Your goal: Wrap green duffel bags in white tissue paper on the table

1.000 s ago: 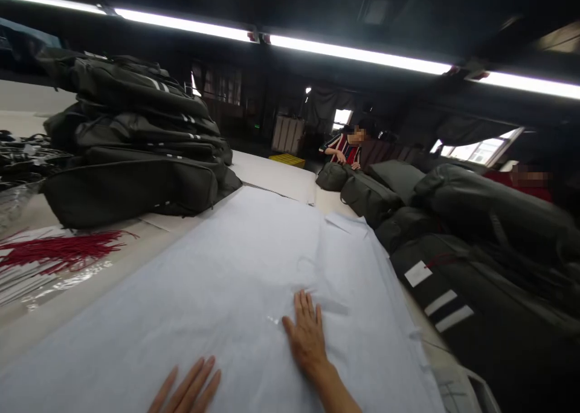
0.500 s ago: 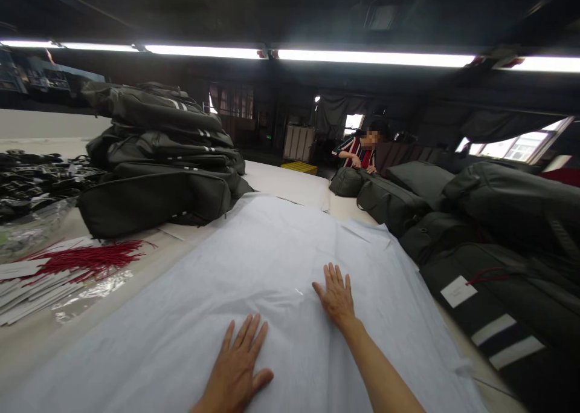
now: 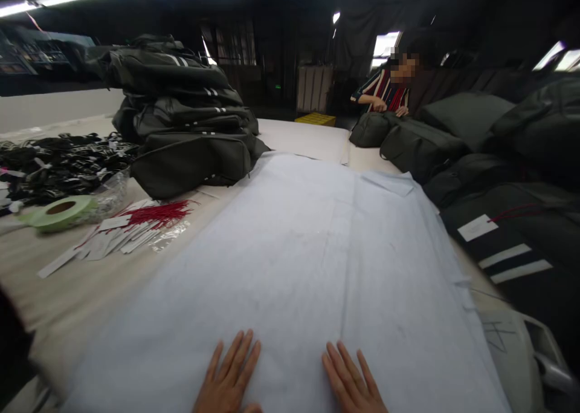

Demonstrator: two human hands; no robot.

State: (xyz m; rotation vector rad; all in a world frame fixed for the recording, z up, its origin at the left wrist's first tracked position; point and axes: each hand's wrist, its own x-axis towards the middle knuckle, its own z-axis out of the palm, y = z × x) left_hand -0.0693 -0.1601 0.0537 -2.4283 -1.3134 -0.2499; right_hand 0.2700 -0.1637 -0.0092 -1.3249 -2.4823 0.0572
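Note:
A large pale bluish-white sheet (image 3: 290, 256) lies spread over the table in front of me, with a lengthwise crease right of its middle. My left hand (image 3: 229, 373) rests flat on its near part, fingers spread. To the right, my right hand (image 3: 351, 380) also lies palm down on the sheet with its fingers stretched out. Neither hand holds anything. Both wrists are cut off by the lower edge of the view. Whether the sheet is cloth or thin plastic I cannot tell.
Dark bags (image 3: 194, 123) are stacked at the left. More bags (image 3: 493, 219), one with a white tag (image 3: 477, 227), line the right side. Red-stringed tags (image 3: 136, 231), green tape (image 3: 63, 212) and a heap of straps (image 3: 67, 165) lie left. A person (image 3: 389, 92) handles a bag beyond.
Both hands have drawn back toward me over the sheet, the right one further. Wrinkles near the hands have smoothed out. The view has tipped downward, bringing the green tape roll into sight.

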